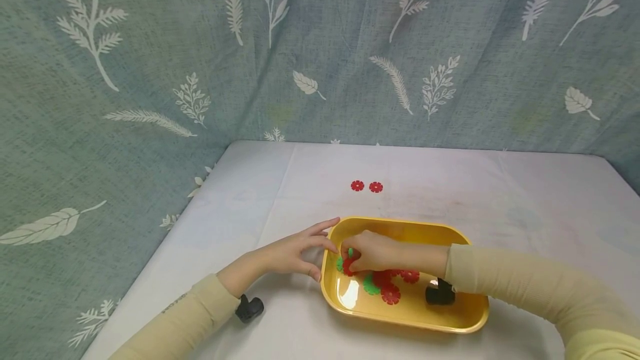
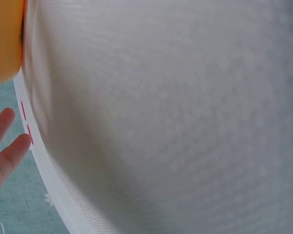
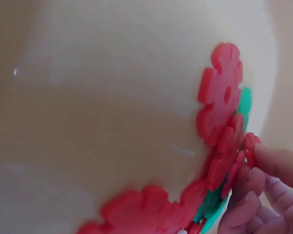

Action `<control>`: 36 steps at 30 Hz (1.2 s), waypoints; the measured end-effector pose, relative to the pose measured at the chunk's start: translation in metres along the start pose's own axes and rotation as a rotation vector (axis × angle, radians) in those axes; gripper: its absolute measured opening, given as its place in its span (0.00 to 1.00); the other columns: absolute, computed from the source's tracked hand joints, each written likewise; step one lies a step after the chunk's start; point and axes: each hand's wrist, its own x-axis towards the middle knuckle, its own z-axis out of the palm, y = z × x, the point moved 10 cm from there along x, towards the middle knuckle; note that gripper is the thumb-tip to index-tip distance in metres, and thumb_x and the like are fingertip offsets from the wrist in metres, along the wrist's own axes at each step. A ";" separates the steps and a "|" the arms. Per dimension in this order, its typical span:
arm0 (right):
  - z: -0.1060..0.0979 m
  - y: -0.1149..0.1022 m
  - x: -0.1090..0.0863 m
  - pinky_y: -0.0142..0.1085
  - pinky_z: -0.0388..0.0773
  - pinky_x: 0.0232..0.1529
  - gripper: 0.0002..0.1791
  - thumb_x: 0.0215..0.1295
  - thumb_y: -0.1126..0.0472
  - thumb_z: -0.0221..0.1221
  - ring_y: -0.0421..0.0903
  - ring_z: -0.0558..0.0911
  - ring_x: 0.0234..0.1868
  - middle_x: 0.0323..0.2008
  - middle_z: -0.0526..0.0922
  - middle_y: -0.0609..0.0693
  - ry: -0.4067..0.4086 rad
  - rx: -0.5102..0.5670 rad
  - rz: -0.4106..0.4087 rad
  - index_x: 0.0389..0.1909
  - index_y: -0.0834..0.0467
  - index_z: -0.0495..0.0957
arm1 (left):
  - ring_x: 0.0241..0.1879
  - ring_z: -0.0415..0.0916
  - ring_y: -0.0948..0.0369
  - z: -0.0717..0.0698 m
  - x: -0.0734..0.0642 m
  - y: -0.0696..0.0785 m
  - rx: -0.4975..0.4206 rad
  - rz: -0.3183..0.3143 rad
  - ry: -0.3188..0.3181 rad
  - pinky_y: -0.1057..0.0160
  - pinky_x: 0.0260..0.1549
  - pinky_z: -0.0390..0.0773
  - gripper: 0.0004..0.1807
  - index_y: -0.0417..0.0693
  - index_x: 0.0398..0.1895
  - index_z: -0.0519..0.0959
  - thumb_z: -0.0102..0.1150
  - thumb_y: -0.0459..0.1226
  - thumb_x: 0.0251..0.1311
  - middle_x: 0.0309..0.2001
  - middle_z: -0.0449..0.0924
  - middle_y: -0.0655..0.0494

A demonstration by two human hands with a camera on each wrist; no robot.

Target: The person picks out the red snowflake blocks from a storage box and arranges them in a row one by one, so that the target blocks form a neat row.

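Observation:
Inside a yellow plastic tub (image 1: 400,322), my right hand (image 1: 376,251) reaches toward the left end. Its thumb and finger pinch a red flower-shaped disc (image 3: 252,147) in the right wrist view. Around the fingertips lie several more red flower discs (image 1: 390,294) and some green discs (image 1: 371,285), partly overlapping one another. My left hand (image 1: 292,251) is at the tub's left wall, fingers spread and relaxed, fingertips right at the rim. In the left wrist view, two of its fingers (image 2: 12,152) show below the tub's orange-looking wall (image 2: 5,44).
Two red flower discs (image 1: 366,186) lie side by side on the white tabletop (image 1: 290,193) beyond the tub. A black wrist camera (image 1: 249,309) hangs under the left sleeve, another (image 1: 440,293) under the right. Leaf-patterned blue-green cloth (image 1: 340,71) stands behind the table.

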 end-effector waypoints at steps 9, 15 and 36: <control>-0.010 0.015 -0.006 0.31 0.77 0.19 0.08 0.55 0.68 0.61 0.42 0.77 0.15 0.18 0.76 0.47 -0.060 0.310 0.097 0.36 0.57 0.78 | 0.71 0.43 0.55 0.000 0.000 0.001 0.007 -0.006 -0.003 0.47 0.65 0.54 0.31 0.56 0.49 0.74 0.63 0.57 0.39 0.72 0.42 0.61; -0.032 0.022 -0.012 0.34 0.81 0.25 0.10 0.56 0.69 0.60 0.42 0.78 0.18 0.20 0.77 0.50 -0.036 0.429 0.147 0.41 0.63 0.78 | 0.71 0.42 0.54 0.000 0.001 0.001 -0.002 -0.021 -0.005 0.45 0.64 0.53 0.31 0.55 0.49 0.74 0.64 0.56 0.39 0.72 0.42 0.60; -0.133 0.049 -0.032 0.40 0.81 0.40 0.18 0.59 0.66 0.58 0.51 0.81 0.32 0.34 0.80 0.54 0.176 0.512 0.210 0.50 0.61 0.73 | 0.71 0.42 0.55 0.001 0.001 -0.002 -0.007 -0.013 0.004 0.47 0.64 0.54 0.31 0.55 0.49 0.74 0.66 0.54 0.39 0.72 0.41 0.61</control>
